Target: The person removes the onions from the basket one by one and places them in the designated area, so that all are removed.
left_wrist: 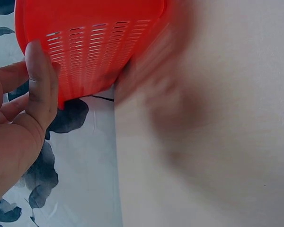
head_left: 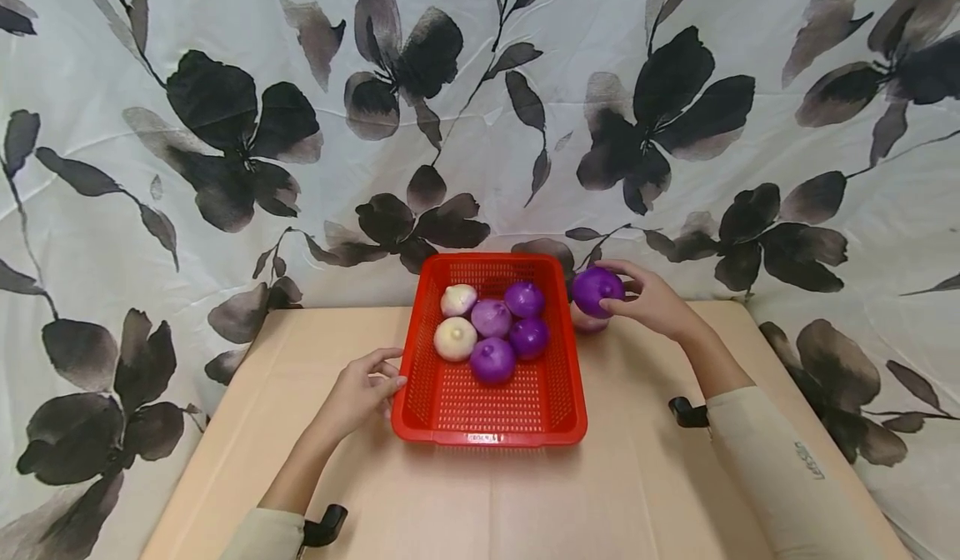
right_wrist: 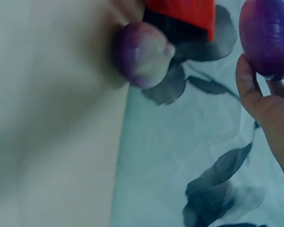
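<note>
A red plastic basket (head_left: 487, 414) sits on the table, holding several onions: purple ones such as this onion (head_left: 492, 360) and two white ones, one being this white onion (head_left: 455, 339). My left hand (head_left: 360, 393) grips the basket's left edge between thumb and fingers; in the left wrist view the thumb lies along the red wall (left_wrist: 80, 61). Just beyond the basket's right side, my right hand (head_left: 651, 300) holds a purple onion (head_left: 597, 291) in its fingertips. Below it, a pale purple and white onion (right_wrist: 143, 54) rests on the table, partly hidden in the head view.
The light tan table (head_left: 630, 477) ends at the back against a white cloth (head_left: 525, 202) with dark flower prints. Black wrist mounts (head_left: 688, 412) stick out from both sleeves.
</note>
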`<state>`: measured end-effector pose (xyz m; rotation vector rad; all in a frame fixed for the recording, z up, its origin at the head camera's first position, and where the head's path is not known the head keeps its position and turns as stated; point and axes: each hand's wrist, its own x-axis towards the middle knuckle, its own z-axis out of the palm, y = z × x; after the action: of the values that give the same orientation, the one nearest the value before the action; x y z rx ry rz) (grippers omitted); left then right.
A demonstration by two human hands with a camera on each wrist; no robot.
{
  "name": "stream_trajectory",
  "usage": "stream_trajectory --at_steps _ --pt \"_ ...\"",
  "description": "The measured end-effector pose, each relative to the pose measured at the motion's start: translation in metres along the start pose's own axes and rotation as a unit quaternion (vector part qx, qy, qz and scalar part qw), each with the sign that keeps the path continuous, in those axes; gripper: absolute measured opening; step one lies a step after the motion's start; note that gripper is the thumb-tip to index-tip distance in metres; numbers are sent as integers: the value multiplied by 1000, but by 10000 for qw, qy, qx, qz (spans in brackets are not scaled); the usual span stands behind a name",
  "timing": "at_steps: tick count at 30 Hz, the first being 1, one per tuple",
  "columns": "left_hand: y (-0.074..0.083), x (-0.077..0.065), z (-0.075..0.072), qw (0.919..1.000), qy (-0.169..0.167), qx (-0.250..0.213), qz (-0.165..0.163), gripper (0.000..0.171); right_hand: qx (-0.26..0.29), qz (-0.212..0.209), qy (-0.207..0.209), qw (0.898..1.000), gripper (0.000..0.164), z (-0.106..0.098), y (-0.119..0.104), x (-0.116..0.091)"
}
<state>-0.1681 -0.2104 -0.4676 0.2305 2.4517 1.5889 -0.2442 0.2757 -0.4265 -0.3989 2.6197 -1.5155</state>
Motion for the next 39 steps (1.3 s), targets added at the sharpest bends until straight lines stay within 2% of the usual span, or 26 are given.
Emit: stream_trajectory --at_steps 9,13,18,23,39 --pt "-4 1 0 9999 38 75 -148 50 60 503 595 9969 72 -13 26 -10" --pt "-4 1 -1 9997 96 81 -191 50 122 601 767 9952 74 -17 40 -12" --pt "-5 2 -1 9998 39 46 -214 50 -151 720 936 9929 74 -19 62 -11" --pt "-5 2 -1 9998 0 69 -186 50 -565 1088 1128 9860 76 -16 80 -10" --pt "1 1 -2 9999 -27 -93 -114 53 -570 2021 1693 9629 73 6 114 -5"
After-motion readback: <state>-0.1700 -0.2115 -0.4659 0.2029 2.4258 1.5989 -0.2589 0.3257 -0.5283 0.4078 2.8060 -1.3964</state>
